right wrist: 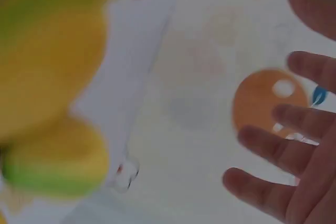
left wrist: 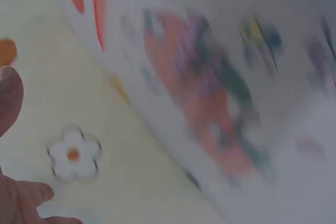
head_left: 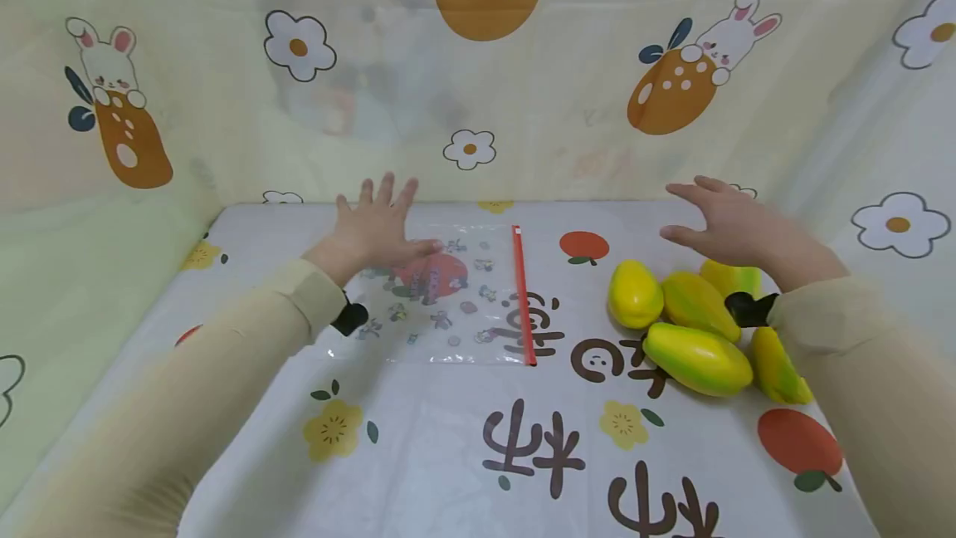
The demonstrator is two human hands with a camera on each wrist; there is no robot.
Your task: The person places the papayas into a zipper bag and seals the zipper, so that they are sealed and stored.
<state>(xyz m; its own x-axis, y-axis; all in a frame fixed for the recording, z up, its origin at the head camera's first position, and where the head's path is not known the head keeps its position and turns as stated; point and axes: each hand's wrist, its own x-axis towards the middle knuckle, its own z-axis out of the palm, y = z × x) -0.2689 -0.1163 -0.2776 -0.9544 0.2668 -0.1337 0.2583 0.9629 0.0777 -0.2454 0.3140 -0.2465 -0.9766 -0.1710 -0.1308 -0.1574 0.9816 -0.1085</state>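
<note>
My left hand (head_left: 377, 227), fingers spread, hovers over the far left part of a clear zip bag (head_left: 456, 330). The bag lies flat on the table, printed with small cartoon figures, its red slider strip (head_left: 524, 297) on the right side. Over on the right, my right hand (head_left: 728, 218) is held above a group of yellow-green mangoes (head_left: 698, 359), its fingers extended and holding nothing. The right wrist view shows those fingers (right wrist: 268, 142) spread apart, with blurred mangoes (right wrist: 55, 156) at the left. In the left wrist view the bag (left wrist: 252, 77) is blurred.
The table is covered by a white cloth (head_left: 418, 447) printed with fruit, flowers and brown characters. A pale curtain (head_left: 373, 123) with rabbits and flowers hangs behind the table's far edge and along both sides.
</note>
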